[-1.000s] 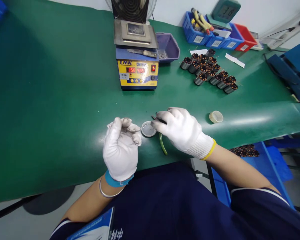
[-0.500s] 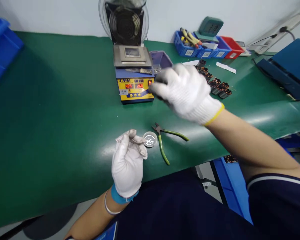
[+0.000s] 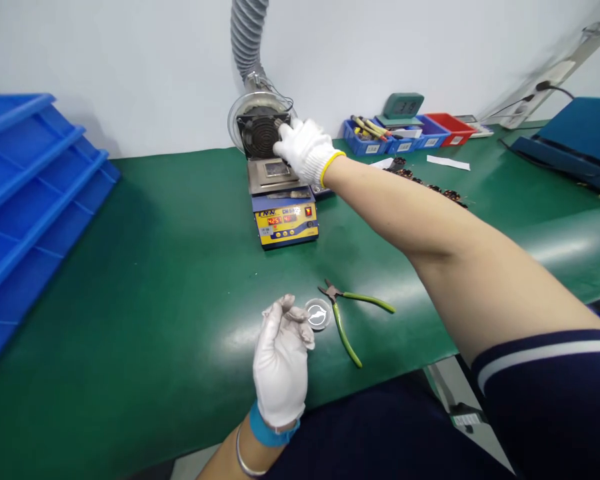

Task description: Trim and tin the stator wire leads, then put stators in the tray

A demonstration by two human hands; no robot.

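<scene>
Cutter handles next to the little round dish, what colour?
Light green, on the cutters lying right of the dish, seen in the head view.

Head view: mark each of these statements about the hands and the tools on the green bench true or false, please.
1. The right hand in a white knit glove reaches to the black extraction fan behind the blue-and-yellow solder pot. True.
2. The green-handled cutting pliers are in the right hand. False: they lie on the green bench mat, untouched.
3. The left hand rests beside the small round metal dish. True.
4. The stacked blue plastic trays stand at the right end. False: they are at the left.
</scene>
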